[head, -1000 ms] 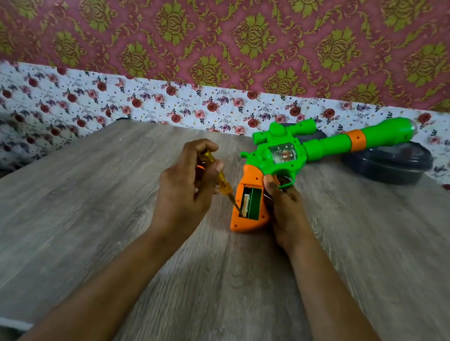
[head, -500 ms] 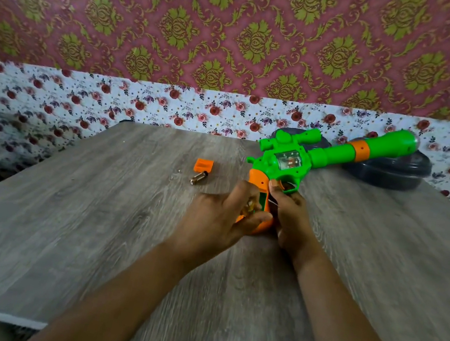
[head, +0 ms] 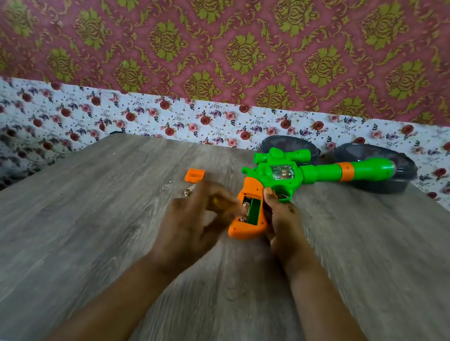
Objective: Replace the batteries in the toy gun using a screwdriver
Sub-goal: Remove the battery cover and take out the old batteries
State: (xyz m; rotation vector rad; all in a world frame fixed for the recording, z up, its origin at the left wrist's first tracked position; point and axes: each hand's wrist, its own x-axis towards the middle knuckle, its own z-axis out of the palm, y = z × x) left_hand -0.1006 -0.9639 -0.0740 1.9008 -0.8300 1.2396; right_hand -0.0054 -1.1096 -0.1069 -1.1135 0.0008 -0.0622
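Wood-grain table (head: pixel 58 232) — right hand (head: pixel 282 230) around toy gun (head: pixel 282 174) grip, left hand (head: pixel 194 224) beside it — blurred, grasp unclear.

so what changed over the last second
The left hand had the screwdriver tip in the gun's open battery bay, then covered the bay, and has now pulled back left. It is blurred, with a yellow streak in it, probably the screwdriver. The right hand kept holding the grip. The gun stayed on the table, with the cover and loose battery unmoved.
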